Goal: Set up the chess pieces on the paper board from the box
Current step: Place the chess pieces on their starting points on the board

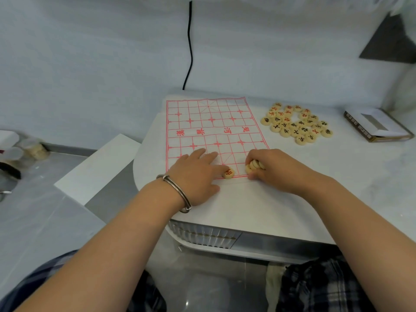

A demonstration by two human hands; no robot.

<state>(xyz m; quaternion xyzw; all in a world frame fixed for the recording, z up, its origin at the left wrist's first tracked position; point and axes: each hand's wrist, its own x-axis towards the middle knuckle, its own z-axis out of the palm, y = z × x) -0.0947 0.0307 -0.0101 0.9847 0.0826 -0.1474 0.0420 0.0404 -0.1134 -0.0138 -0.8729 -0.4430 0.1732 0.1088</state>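
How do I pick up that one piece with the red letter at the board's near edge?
Pinch the piece by its round rim, coming from above. It is a low disc lying flat on the board, and the left hand touches its left edge, so the right side is freer.

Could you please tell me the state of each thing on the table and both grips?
paper board, spread flat.
red-marked piece, face up at board's near edge.
left grip, fingers straight, touching red-marked piece.
right grip, holds stack of pieces.
loose pieces, clustered face up beside board.
box, open.
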